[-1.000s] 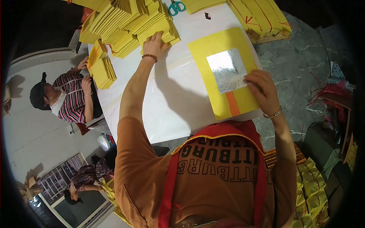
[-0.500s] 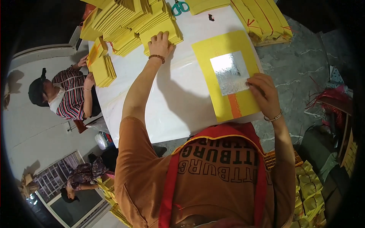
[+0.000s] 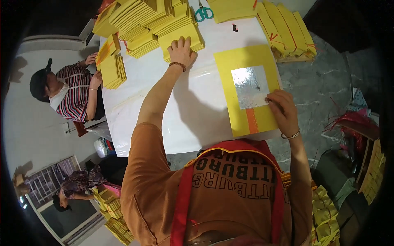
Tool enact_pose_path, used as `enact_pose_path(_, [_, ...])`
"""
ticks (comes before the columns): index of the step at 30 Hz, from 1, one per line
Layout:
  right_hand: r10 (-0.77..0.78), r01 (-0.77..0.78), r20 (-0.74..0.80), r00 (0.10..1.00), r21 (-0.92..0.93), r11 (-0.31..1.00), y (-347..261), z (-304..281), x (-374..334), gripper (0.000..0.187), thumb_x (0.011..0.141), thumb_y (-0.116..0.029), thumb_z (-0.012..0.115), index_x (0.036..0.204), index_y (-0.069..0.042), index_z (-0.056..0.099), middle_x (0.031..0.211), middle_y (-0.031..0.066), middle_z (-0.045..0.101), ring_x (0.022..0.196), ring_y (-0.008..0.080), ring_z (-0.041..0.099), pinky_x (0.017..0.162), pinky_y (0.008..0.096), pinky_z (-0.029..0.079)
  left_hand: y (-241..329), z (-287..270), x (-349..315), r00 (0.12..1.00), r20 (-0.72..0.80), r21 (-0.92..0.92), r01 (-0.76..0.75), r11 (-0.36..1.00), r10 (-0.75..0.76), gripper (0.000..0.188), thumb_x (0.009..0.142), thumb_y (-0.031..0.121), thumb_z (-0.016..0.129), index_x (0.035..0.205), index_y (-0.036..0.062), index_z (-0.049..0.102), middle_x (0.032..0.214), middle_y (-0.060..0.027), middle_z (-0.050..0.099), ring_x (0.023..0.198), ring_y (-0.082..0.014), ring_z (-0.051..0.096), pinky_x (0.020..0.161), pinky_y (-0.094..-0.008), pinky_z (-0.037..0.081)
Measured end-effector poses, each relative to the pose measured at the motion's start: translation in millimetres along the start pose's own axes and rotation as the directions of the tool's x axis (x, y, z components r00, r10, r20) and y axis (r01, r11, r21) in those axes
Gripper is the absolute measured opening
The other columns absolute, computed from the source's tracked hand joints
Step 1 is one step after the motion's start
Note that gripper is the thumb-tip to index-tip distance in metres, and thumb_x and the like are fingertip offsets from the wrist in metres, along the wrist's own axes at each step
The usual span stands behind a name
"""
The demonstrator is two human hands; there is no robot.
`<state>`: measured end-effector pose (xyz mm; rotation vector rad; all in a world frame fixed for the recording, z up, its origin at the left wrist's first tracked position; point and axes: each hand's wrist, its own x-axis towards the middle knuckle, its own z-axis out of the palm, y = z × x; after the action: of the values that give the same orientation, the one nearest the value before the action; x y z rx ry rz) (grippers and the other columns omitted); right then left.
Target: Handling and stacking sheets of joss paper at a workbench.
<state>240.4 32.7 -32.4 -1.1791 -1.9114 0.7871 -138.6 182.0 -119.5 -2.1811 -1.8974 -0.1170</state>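
Note:
My left hand (image 3: 181, 50) rests with spread fingers on the near edge of a stack of folded yellow paper (image 3: 180, 37). To the right, a large yellow paper sheet (image 3: 225, 78) lies flat on the white-covered table (image 3: 197, 110). A shiny silver foil square (image 3: 249, 88) sits in the sheet's middle, with an orange stripe (image 3: 252, 121) below it. My right hand (image 3: 284, 110) reaches over the sheet's right edge. Its fingertips are bent together at the foil's lower right corner; whatever is between them is hidden.
Tall yellow paper stacks (image 3: 139, 20) fill the far left. Green-handled scissors (image 3: 203, 14) and a small dark object (image 3: 234, 28) lie farther back. Tied yellow bundles (image 3: 287, 33) stand far right. At left a person in a striped shirt (image 3: 74, 92) touches a smaller stack (image 3: 113, 71).
The view has shifted a little, so the table and its things sit slightly lower and to the right. My left hand stays on the stack, my right hand at the foil's corner.

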Motion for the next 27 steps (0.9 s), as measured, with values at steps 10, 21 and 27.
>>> enact_pose_path(10, [-0.03,0.03,-0.014,0.999,-0.001,1.0,-4.2,0.7,0.0,0.019,0.077,-0.001,0.061,0.095,-0.003,0.062,0.098,0.0112,0.06,0.099,0.0284,0.053,0.084,0.0348,0.042,1.1,4.4,-6.8,0.996,-0.081,-0.034,-0.026,0.999,0.023,0.061,0.067,0.026,0.063,0.123,0.0158,0.044,0.123,-0.0106,0.043,0.109,-0.0346,0.041,0.085,-0.0488,0.034])
enact_pose_path(21, [-0.056,0.057,0.062,0.997,-0.012,0.998,2.4,2.1,-4.8,0.02,0.081,0.003,0.054,0.101,0.001,0.059,0.103,0.0119,0.056,0.097,0.0226,0.055,0.082,0.0316,0.045,-4.8,-0.5,-3.8,0.997,-0.051,-0.079,-0.058,0.995,0.054,0.056,0.071,0.016,0.064,0.122,0.0125,0.042,0.118,-0.0135,0.044,0.103,-0.0356,0.043,0.08,-0.0477,0.035])
enact_pose_path(27, [-0.005,0.004,0.051,0.999,0.02,1.0,-1.3,1.1,-3.9,0.019,0.082,0.003,0.054,0.1,0.001,0.059,0.101,0.0111,0.057,0.095,0.0224,0.056,0.083,0.0323,0.044,-5.7,0.6,0.4,0.999,0.003,-0.109,-0.043,0.993,0.043,0.06,0.068,0.017,0.065,0.123,0.0164,0.041,0.118,-0.0105,0.044,0.106,-0.0354,0.042,0.082,-0.0484,0.035])
